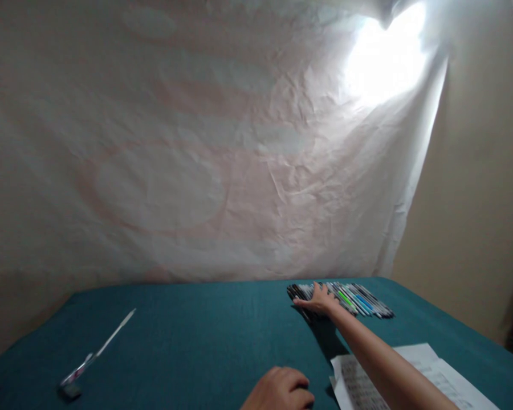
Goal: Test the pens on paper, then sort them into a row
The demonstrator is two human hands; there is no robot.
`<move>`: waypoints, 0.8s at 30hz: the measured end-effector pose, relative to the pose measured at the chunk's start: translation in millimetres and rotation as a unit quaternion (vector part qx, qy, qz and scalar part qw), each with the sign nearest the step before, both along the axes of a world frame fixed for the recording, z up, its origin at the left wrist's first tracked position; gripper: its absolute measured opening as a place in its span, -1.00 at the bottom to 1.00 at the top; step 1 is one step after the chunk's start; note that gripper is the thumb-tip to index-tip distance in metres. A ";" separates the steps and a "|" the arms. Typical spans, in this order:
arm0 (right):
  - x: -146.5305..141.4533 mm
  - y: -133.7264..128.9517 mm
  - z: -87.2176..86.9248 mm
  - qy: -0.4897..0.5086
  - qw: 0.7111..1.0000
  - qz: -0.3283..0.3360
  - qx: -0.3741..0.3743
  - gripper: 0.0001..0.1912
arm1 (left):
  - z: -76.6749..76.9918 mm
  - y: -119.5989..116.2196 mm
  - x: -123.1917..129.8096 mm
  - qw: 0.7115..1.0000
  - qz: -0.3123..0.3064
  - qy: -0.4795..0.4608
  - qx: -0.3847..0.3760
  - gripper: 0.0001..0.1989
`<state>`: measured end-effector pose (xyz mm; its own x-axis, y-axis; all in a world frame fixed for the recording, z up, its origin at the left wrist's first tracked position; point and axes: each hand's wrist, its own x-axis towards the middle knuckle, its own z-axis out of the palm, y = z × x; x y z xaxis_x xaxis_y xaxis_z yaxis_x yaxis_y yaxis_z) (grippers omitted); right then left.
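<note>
A row of many pens, in black, grey, white, green and blue, lies side by side at the far right of the cloth. My right hand reaches out over the left part of this row. Its thumb and fingers are spread and touch or hover just above the dark pens; I see nothing gripped. Low in the middle, my left hand rests near the cloth with its fingers curled in, and nothing shows in it. Beneath my right forearm lie printed paper sheets, partly covered by the arm.
Teal cloth covers the table. On its left lies a long thin white stick-like item, with a clear piece and a small dark block at its near end. A pale sheet hangs behind, lit by a bright lamp.
</note>
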<state>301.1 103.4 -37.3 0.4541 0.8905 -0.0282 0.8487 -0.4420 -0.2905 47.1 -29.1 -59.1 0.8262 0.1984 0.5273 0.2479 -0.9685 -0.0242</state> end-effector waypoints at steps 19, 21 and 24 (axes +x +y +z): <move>-6.3 15.6 16.2 -0.032 0.996 0.031 -0.079 -0.11 | 4.4 -1.3 -2.6 0.998 -0.003 0.031 -0.060 -0.72; -9.9 17.8 18.8 -0.042 0.995 0.027 -0.088 -0.16 | 4.6 -1.2 -2.9 0.997 -0.002 0.035 -0.065 -0.73; -13.8 21.0 21.1 -0.054 0.993 0.027 -0.099 -0.26 | 3.7 -1.0 -3.7 0.996 -0.004 0.037 -0.079 -0.74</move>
<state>287.2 124.4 -16.1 0.4157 0.8954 -0.1597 0.8941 -0.4345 -0.1086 43.3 -30.1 -55.4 0.8636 0.2664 0.4281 0.2426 -0.9638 0.1104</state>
